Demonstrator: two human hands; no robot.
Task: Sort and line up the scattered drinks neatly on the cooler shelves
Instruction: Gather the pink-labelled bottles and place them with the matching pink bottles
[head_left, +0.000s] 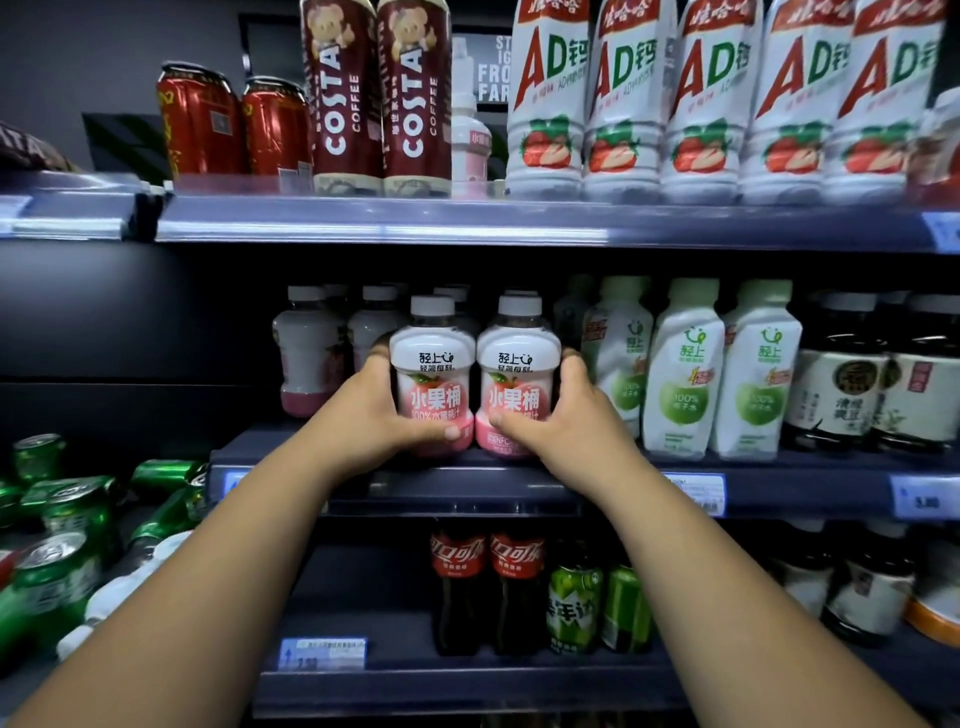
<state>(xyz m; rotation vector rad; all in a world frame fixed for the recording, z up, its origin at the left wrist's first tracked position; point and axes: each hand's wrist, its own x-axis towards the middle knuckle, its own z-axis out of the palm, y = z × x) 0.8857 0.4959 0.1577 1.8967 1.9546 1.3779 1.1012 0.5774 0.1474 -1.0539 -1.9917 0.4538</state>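
**Two peach juice bottles held side by side at the middle shelf's front edge**

At the centre of the frame, both bare arms reach up to the middle shelf (571, 460). The left hand (379, 410) has its grip clamped on the left peach bottle (434, 374), fingers curled round its far side and thumb across the pink base. The right hand (561, 415) is clamped the same way on the right peach bottle (517, 374). The two bottles stand upright, touching each other, at the front edge of the shelf, labels facing out.

Just behind and to the left of them stand more pink bottles (306, 353) of the same kind, further back in shadow. To the right in the frame, white-and-green coconut water bottles (685, 374) stand in a row, and beyond these, dark tea bottles (836, 384).

On the top shelf (384, 221), from left to right, stand red cans (234, 124), two Costa coffee bottles (374, 98), a small pink bottle (470, 140) and a row of AD calcium milk bottles (701, 104).

On the bottom shelf (415, 675), two cola bottles (483, 587) stand beside green cans (597, 608). At the lower left of the frame, green cans (67, 519) lie jumbled, several on their sides.
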